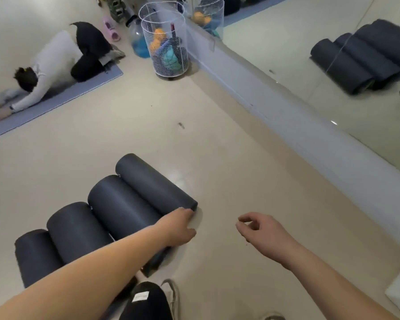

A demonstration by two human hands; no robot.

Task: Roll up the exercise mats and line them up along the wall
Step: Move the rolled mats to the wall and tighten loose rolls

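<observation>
Several dark grey rolled mats lie side by side on the beige floor, left of centre: the farthest roll [153, 181], a second roll [123, 206], a third [76, 232] and a nearest one [36, 257]. My left hand [178, 226] rests flat against the near ends of the farthest two rolls, fingers touching the end of the farthest roll. Over bare floor to the right of the rolls hovers my right hand [261, 229], holding nothing, fingers loosely curled. The mirrored wall with its pale baseboard [286, 125] runs diagonally at the right, well apart from the rolls.
A person kneels stretching on a blue-grey mat [56, 100] at the upper left. A white wire basket [169, 47] with bottles and toys stands by the baseboard, with a blue water jug [138, 40] and pink slippers [111, 28] behind it. My shoe [171, 294] is below.
</observation>
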